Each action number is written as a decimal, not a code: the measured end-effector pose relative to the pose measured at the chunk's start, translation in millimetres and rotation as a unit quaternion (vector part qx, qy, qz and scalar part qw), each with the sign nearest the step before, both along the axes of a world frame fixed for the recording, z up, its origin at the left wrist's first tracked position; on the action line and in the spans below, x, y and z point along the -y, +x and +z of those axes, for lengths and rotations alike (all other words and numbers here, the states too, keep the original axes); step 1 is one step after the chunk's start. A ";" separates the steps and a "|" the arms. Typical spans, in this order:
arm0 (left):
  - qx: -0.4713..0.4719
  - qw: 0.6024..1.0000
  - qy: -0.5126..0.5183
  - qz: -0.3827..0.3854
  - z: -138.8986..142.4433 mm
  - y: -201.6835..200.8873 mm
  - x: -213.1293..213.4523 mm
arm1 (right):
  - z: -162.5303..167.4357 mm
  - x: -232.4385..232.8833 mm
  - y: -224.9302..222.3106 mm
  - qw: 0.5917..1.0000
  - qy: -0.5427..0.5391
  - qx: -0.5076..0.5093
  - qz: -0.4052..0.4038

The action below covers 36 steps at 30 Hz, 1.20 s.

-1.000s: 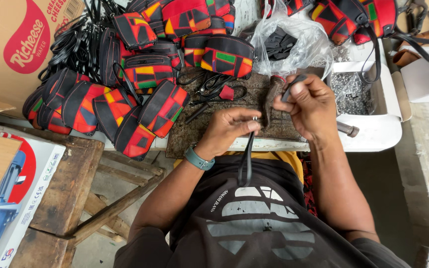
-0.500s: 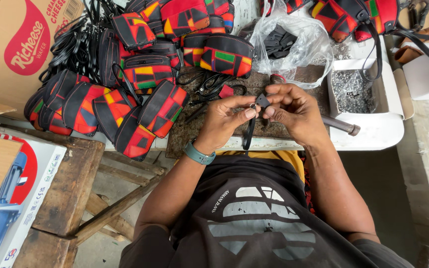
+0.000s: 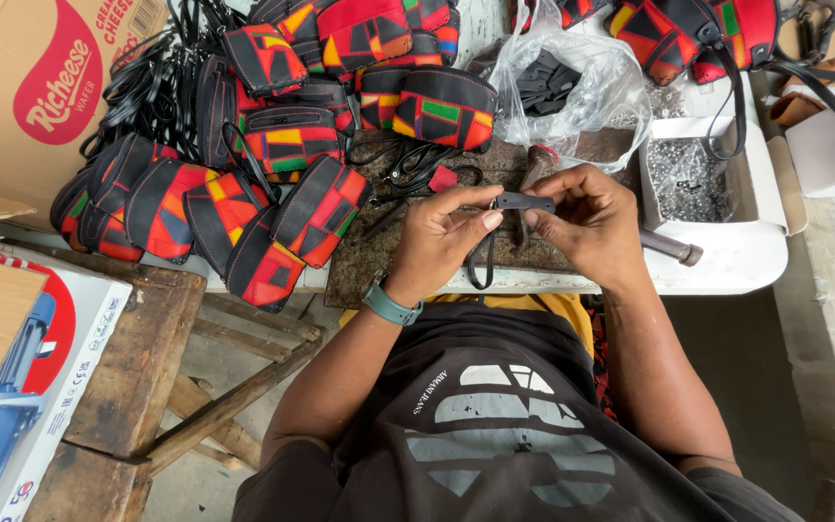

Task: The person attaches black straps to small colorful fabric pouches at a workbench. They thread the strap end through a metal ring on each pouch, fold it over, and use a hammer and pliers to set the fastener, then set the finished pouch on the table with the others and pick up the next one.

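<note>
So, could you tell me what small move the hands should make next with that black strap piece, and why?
Probably keep the small black tab pinched flat and square it on the strap: both the left hand and right hand hold it up off the work block, the strap hanging loose below.

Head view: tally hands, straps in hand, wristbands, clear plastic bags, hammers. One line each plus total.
Hands: 2, left hand and right hand
Black strap held between them: 1
Teal wristband: 1
Clear plastic bag: 1
Hammer: 1
Total: 6
</note>
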<state>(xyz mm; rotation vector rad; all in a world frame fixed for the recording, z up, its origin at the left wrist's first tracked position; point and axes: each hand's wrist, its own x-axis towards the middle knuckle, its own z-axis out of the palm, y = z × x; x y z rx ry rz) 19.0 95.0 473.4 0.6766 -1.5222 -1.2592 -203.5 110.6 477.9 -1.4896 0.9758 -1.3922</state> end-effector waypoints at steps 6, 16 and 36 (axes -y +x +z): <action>-0.012 1.000 0.006 -0.028 -4.0 -3.9 1.6 | -8.6 5.7 1.1 0.995 0.015 0.091 -0.028; -0.043 0.999 0.012 -0.016 -6.1 -2.3 8.6 | -28.4 3.0 16.8 0.952 0.120 0.281 0.036; -0.183 0.966 0.151 -0.098 -17.9 -3.4 7.2 | 26.6 -24.7 19.0 0.968 -0.194 -0.146 -0.063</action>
